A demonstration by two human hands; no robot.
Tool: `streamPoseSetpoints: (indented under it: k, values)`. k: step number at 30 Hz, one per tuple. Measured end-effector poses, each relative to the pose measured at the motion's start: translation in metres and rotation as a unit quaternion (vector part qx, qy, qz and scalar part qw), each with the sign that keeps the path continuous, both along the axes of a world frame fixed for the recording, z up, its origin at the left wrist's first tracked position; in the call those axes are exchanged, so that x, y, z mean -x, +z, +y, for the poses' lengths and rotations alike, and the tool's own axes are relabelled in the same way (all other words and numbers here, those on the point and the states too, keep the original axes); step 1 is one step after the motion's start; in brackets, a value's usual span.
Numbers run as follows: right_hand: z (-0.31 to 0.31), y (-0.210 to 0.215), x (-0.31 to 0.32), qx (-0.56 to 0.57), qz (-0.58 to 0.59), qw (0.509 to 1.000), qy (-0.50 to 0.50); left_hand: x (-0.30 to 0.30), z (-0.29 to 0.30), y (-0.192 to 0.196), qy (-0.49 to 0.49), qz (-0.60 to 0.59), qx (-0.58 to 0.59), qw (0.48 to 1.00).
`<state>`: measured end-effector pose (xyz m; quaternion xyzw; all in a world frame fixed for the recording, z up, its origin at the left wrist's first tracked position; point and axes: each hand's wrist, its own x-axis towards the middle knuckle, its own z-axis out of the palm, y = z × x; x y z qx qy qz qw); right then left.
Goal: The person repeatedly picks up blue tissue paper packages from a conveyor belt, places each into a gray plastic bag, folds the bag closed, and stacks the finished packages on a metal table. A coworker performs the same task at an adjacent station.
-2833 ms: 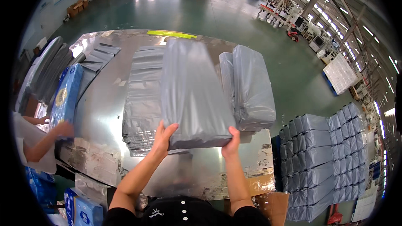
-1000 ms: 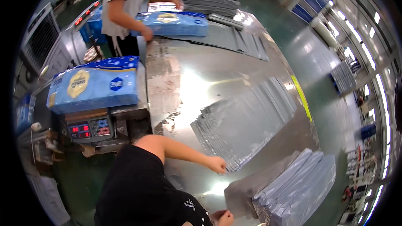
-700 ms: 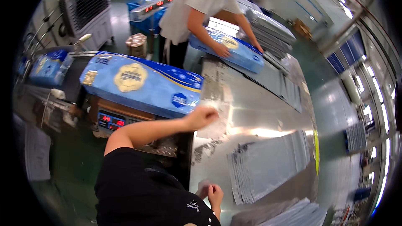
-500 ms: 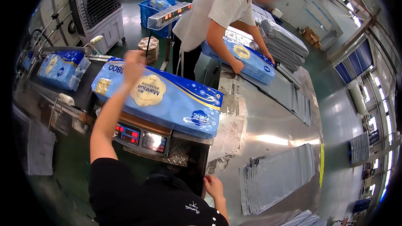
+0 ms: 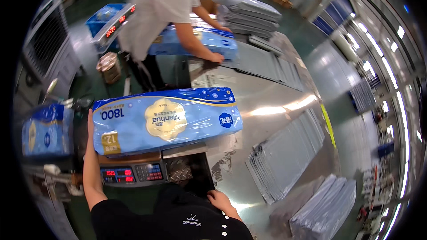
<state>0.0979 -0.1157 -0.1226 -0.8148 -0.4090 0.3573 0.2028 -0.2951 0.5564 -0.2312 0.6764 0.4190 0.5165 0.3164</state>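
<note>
A long blue plastic-wrapped tissue pack [image 5: 133, 122] lies across a digital scale [image 5: 141, 173] and reaches onto the metal table [image 5: 249, 133]. My left hand [image 5: 90, 122] is flat against the pack's left end, fingers stretched out along it and partly hidden by the pack. Low in the view, my right hand [image 5: 220, 200] is closed over the near edge of the metal table, with its fingertips partly hidden.
Another blue pack [image 5: 48, 130] sits on the left. Across the table a person in a white shirt [image 5: 162, 6] handles a similar pack [image 5: 209, 42]. Grey plastic bags [image 5: 287, 155] lie on the right, near a wrapped grey stack [image 5: 324, 202]. A blue crate [image 5: 100, 22] stands beyond.
My left hand has come down from above the pack to its left end. The pack now lies straighter and further right across the scale. The right hand stays at the table edge.
</note>
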Motion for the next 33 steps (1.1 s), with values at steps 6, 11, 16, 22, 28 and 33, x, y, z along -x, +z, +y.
streamPoseSetpoints:
  k: [6, 11, 16, 22, 28, 33]
  values:
    - [-0.054, 0.002, 0.01, 0.048, 0.002, 0.995, -0.085, -0.325, -0.102, 0.117, -0.153, -0.088, 0.073, 0.982]
    - [-0.093, -0.024, 0.035, -0.02, 0.038, 0.988, -0.151, -0.464, -0.206, 0.162, -0.019, -0.041, 0.106, 0.993]
    - [-0.129, -0.021, 0.049, -0.037, 0.058, 0.968, -0.241, -0.548, -0.329, 0.196, -0.167, -0.087, 0.06, 0.98]
    - [-0.198, -0.018, -0.004, -0.051, 0.132, 0.876, -0.461, -0.492, -0.556, 0.284, -0.548, -0.018, -0.473, 0.689]
    - [-0.241, -0.034, -0.129, -0.295, 0.031, 0.706, -0.643, -0.467, -0.653, 0.271, -0.798, 0.034, -0.203, 0.566]
    - [-0.224, -0.041, -0.16, -0.448, 0.281, 0.578, -0.622, -0.503, -0.595, 0.093, -0.489, 0.375, 0.168, 0.77]
